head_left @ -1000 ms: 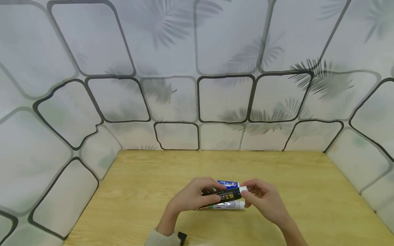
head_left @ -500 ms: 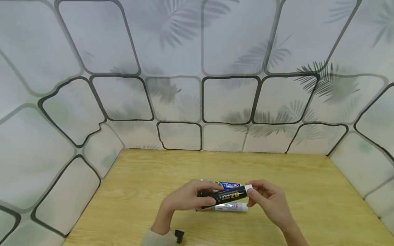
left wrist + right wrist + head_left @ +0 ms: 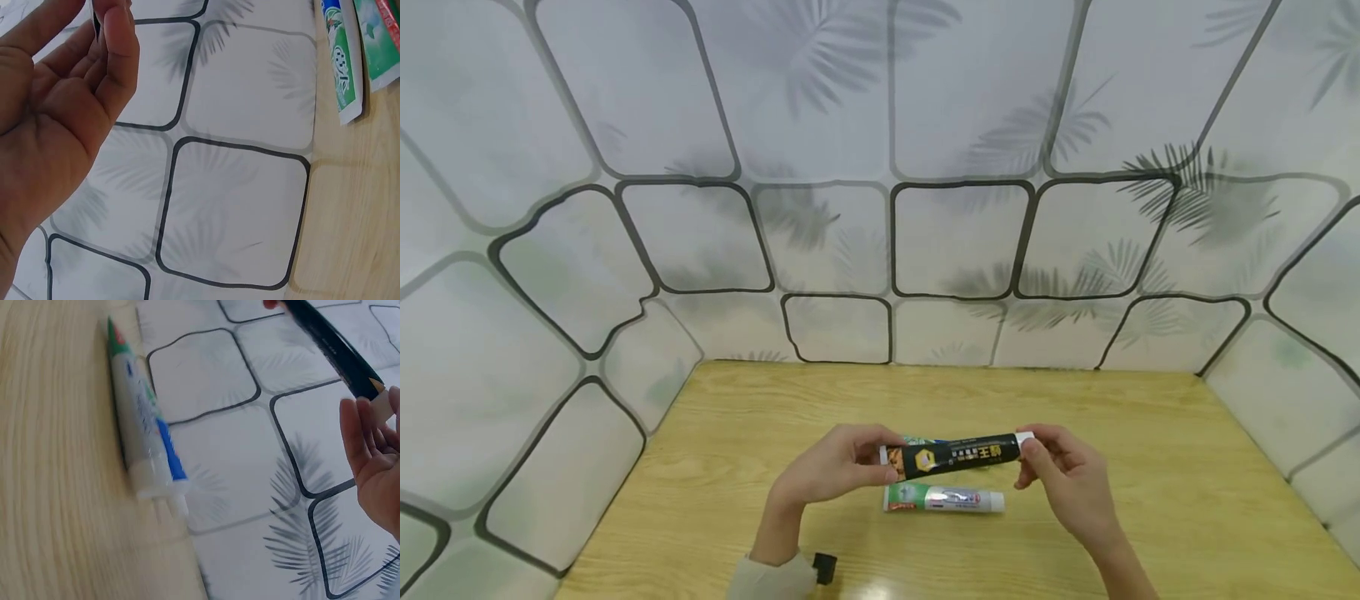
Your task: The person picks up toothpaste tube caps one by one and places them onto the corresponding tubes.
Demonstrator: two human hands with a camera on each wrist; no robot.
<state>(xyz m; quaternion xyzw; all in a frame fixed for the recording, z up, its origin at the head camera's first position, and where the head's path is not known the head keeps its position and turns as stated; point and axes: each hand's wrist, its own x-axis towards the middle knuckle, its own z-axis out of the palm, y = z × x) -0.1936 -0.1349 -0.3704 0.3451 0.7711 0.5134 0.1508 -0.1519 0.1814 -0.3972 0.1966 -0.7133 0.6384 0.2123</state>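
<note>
A black toothpaste tube (image 3: 958, 455) with gold lettering and a white cap is held up between both hands. My left hand (image 3: 831, 467) pinches its flat crimped end between thumb and fingers. At the other end, my right hand (image 3: 1071, 479) grips the white cap (image 3: 381, 409) with thumb and fingertips. Below it in the head view lies a green and silver toothpaste tube (image 3: 943, 498), cap to the right. Behind the black tube, mostly hidden by it, is a blue and green toothpaste tube (image 3: 340, 62), which shows better in the left wrist view.
The tubes lie on a light wood-grain table (image 3: 775, 400). Walls covered in pale fabric with dark outlined shapes and leaf prints (image 3: 955, 242) enclose the back and both sides. A small black object (image 3: 824, 568) sits by the left sleeve (image 3: 772, 578).
The black tube has risen off the other tubes. My left hand has slid left to its crimped end, uncovering more of its label, while my right hand moved slightly right with the cap.
</note>
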